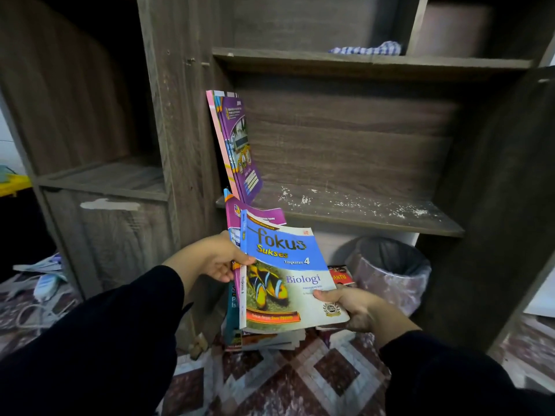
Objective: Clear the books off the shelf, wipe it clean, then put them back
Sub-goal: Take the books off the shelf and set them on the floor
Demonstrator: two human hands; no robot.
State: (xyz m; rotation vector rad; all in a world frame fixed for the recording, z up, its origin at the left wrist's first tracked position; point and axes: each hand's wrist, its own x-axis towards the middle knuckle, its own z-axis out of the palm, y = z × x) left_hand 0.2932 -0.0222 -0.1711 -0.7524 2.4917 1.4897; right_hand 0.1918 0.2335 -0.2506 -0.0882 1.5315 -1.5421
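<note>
- A person's left hand point(216, 259) and right hand point(357, 307) clamp a small bundle of books in front of the shelf point(345, 214), the blue biology book point(288, 277) facing up and a purple book point(255, 214) behind it.
- The left hand grips the spine side, thumb on the cover; the right hand closes on the lower right corner, fingers underneath.
- A few thin books point(234, 145) lean against the shelf's left wall, tilted, their feet on the board.
- The board shows white specks and scuffs across its front, so whether wiping is finished cannot be told; a checked cloth point(366, 48) lies on the board above.
- More books sit in a stack point(264, 337) on the floor just under the held bundle, beside a lined bin point(393, 271).
- Judged from this, the bundle is either bound for the shelf or coming off it; the frame alone does not settle which.
- If going back, the step goes best by squaring the spines first, standing the bundle upright tight against the leaning books, and letting go only once its foot rests on the board.
- The risk: thin covers slide, and the leaning books may topple.
</note>
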